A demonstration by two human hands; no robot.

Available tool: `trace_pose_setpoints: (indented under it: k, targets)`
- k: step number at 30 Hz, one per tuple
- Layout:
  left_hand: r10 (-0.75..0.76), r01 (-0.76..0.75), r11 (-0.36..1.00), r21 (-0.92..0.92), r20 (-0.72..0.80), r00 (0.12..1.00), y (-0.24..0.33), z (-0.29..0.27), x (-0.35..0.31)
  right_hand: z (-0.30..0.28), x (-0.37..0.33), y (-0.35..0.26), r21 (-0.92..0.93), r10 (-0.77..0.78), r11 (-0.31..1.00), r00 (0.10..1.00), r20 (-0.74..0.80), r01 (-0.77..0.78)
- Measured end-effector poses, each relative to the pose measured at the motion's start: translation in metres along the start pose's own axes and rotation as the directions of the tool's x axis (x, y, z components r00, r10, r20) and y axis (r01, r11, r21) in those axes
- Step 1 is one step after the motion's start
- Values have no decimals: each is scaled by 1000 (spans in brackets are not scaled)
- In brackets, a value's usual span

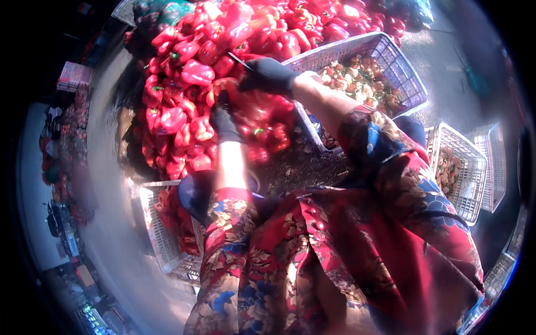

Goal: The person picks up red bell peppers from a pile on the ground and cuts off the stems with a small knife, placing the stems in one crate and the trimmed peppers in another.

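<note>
A large heap of red bell peppers (196, 72) spreads out in front of me. Over its near part, my left hand (224, 114), in a dark glove, is closed around a red bell pepper (225, 85); the fingers are partly hidden behind it. Just to the right, my right hand (269, 76), also dark-gloved, grips a small knife, whose thin pale blade (239, 60) sticks out to the upper left, over the peppers. The knife's handle is covered by the hand. Bright sunlight washes out some of the detail.
To the right stands a greyish-purple plastic crate (410, 70) with pale cut pepper cores (357, 78). White crates (474, 167) are farther right, one with similar scraps. A white crate (153, 223) with red pepper pieces (181, 223) sits at the lower left. A green mesh sack (162, 14) lies behind the heap.
</note>
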State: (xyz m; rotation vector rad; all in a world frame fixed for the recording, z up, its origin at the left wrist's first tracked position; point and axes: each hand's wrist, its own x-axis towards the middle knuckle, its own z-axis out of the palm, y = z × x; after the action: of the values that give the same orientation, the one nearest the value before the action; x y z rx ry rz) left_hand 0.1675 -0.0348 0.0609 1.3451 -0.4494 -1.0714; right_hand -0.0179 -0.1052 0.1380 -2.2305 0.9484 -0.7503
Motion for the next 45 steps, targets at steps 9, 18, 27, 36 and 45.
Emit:
trace_pose_setpoints:
  k: [9, 18, 27, 36, 45]
  targets:
    - [-56, -68, 894, -442, -260, 964, 101, -255, -18, 132, 88, -194, 443, -60, 895, 998, 21, 45]
    - [-140, -247, 781, -574, -546, 826, 138, -383, -23, 127, 125, -169, 777, 54, 575, 959, 277, -256]
    - [-132, 35, 949, -312, -296, 946, -43, -191, 101, 177, 60, 12, 579, 213, 642, 842, 496, -503]
    - [-123, 40, 741, -670, -77, 989, -92, -210, 124, 247, 108, -22, 298, 380, 677, 666, 642, -673]
    - [-62, -47, 957, -285, -364, 929, -79, -166, 105, 277, 107, 18, 32, -86, 996, 889, 449, 80]
